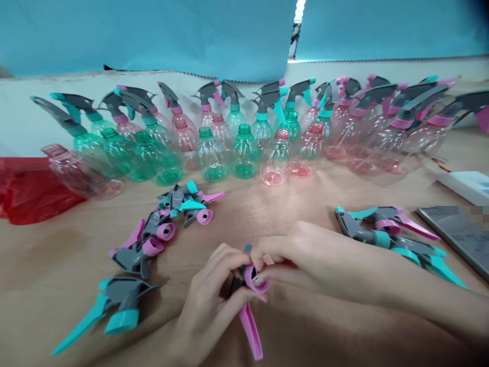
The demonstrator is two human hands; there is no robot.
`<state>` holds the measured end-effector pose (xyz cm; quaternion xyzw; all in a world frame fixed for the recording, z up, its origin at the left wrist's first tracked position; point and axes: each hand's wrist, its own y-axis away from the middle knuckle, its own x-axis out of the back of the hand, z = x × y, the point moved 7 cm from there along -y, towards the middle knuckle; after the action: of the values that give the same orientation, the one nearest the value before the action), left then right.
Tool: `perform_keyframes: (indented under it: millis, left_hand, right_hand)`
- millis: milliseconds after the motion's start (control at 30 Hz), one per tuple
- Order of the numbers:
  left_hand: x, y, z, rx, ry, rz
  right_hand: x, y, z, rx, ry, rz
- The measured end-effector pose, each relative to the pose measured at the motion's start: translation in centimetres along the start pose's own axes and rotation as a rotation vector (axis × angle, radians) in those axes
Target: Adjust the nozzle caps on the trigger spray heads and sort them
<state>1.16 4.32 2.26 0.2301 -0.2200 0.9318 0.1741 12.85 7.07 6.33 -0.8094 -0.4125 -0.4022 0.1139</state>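
In front of me, my left hand grips a grey and pink spray trigger head, its pink collar facing up and its pink lever pointing down toward me. My right hand is closed at that collar, thumb and fingertips pinched at its opening; whatever they pinch is too small to make out. To the left lie loose trigger heads, a turquoise and grey one nearest and a group of pink and grey ones beyond. More trigger heads rest to the right of my right hand.
Clear green bottles and pink bottles without tops stand across the back. Behind them are bottles fitted with spray heads. A red plastic bag lies at left, a phone and a white box at right.
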Motion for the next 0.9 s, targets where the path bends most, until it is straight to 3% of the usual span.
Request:
perform_keyframes:
  millis: [200,533,633,733,900]
  left_hand:
    - [-0.3,0.0,-0.3,0.025,0.009,-0.017]
    - [0.1,0.2,-1.3,0.128,0.058,0.002]
    - [0.1,0.4,-2.2,0.216,0.122,0.026]
    - [-0.1,0.6,-2.9,0.306,0.192,0.039]
    - [0.0,0.6,-3.2,0.385,0.265,0.088]
  right_hand:
    - [0.1,0.1,-0.1,0.067,0.001,-0.044]
    - [0.7,0.5,0.1,0.007,0.005,-0.019]
    - [1.7,0.8,-0.3,0.068,0.050,0.150]
    - [2.4,1.6,-1.6,0.277,0.155,0.394]
    - [1.0,1.7,-2.4,0.439,0.346,0.475]
